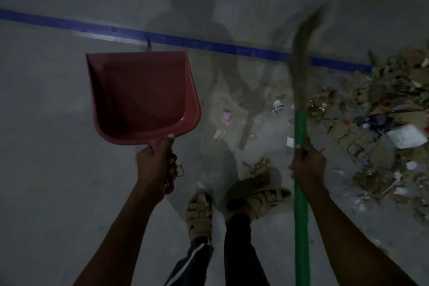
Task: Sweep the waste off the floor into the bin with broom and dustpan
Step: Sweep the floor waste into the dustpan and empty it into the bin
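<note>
My left hand (pixel 155 162) grips the handle of a red dustpan (pixel 141 95), held above the floor with its open mouth pointing away from me; the pan holds nothing. My right hand (pixel 307 165) grips the green handle of a broom (pixel 301 123), whose brown bristle end points up and away, blurred, over the blue line. A big heap of waste (pixel 380 121) of cardboard scraps, paper and wrappers lies on the floor at the right. Smaller bits of litter (pixel 226 117) lie scattered between the pan and the broom. No bin is in view.
A blue tape line (pixel 162 38) runs across the grey concrete floor beyond the dustpan. My two sandalled feet (pixel 200 206) stand at the bottom centre, the right one beside a cardboard scrap (pixel 260 169). My shadow falls on the floor ahead.
</note>
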`<state>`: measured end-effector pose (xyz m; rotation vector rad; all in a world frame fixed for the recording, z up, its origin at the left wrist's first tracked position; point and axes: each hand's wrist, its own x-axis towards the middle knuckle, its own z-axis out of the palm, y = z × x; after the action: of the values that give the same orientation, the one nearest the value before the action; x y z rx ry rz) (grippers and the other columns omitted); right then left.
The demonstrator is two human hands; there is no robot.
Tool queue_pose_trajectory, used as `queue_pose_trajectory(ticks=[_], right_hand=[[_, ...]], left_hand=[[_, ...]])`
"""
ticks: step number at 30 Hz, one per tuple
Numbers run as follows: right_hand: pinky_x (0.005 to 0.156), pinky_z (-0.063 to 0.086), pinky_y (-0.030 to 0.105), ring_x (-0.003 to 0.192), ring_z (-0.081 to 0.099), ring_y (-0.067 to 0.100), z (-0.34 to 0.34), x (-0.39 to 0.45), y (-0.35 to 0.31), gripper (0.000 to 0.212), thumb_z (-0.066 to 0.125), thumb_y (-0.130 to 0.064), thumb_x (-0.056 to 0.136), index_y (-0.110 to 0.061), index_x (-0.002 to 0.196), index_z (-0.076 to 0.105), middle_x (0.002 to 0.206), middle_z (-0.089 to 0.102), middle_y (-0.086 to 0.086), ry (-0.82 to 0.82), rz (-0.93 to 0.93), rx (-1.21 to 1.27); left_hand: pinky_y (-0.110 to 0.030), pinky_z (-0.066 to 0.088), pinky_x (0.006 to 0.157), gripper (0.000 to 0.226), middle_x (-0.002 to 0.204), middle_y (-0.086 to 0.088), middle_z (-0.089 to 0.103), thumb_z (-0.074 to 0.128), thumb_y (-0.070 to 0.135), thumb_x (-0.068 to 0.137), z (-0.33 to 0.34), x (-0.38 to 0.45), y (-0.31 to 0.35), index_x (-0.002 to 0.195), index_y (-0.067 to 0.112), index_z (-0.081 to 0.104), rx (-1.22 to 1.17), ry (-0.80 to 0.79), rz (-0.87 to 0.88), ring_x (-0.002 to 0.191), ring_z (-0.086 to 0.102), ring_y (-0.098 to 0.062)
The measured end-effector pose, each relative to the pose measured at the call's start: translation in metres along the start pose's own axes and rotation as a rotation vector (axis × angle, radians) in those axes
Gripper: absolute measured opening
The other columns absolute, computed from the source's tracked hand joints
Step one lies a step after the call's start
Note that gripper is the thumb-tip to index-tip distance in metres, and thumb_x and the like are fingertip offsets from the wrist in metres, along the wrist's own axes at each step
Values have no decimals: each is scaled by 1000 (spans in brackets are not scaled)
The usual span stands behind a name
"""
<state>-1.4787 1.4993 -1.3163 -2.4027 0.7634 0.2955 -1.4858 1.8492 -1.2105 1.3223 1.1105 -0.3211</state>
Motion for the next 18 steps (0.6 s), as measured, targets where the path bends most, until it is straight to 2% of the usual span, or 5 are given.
queue_pose_trajectory(ticks=[3, 5, 10, 13, 18], right_hand=[[64, 49, 29, 68, 63, 25, 28, -23, -35, 35, 54, -16, 99, -6, 133, 59, 79, 66, 13, -112, -195, 9], [65, 45, 24, 72, 64, 24, 50, -38, -49, 37, 55, -15, 99, -7, 135, 58, 86, 69, 16, -233, -293, -22], [88, 54, 42, 102, 66, 35, 89, -73, -41, 45, 53, -23, 98, -13, 142, 52, 122, 66, 17, -537, -461, -184], [86, 53, 37, 104, 65, 31, 87, -83, -15, 43, 49, -24, 99, -18, 142, 50, 118, 65, 12, -612, -428, -281], [84, 47, 35, 105, 61, 35, 39, -73, 38, 43, 47, -26, 101, -18, 144, 47, 116, 64, 16, -495, -196, -425]], left_hand=[[-18, 26, 37, 43, 51, -2, 38, 67, 38, 95, -8, -2, -14, 67, 15, 43, -9, 8, -22, 40, 31, -15], [-18, 26, 37, 42, 53, -2, 37, 68, 37, 95, -15, -3, -21, 69, 15, 43, -13, 22, -27, 40, 31, -14], [-17, 28, 41, 43, 52, -1, 40, 68, 39, 94, -30, -6, -39, 67, 17, 43, -10, 68, -41, 38, 33, -14], [-17, 28, 41, 43, 50, 0, 39, 68, 38, 94, -30, -11, -50, 66, 17, 43, -5, 72, -53, 37, 32, -14], [-18, 28, 46, 45, 51, -2, 39, 69, 42, 93, -14, -23, -67, 65, 17, 45, -4, 27, -85, 38, 33, -13]])
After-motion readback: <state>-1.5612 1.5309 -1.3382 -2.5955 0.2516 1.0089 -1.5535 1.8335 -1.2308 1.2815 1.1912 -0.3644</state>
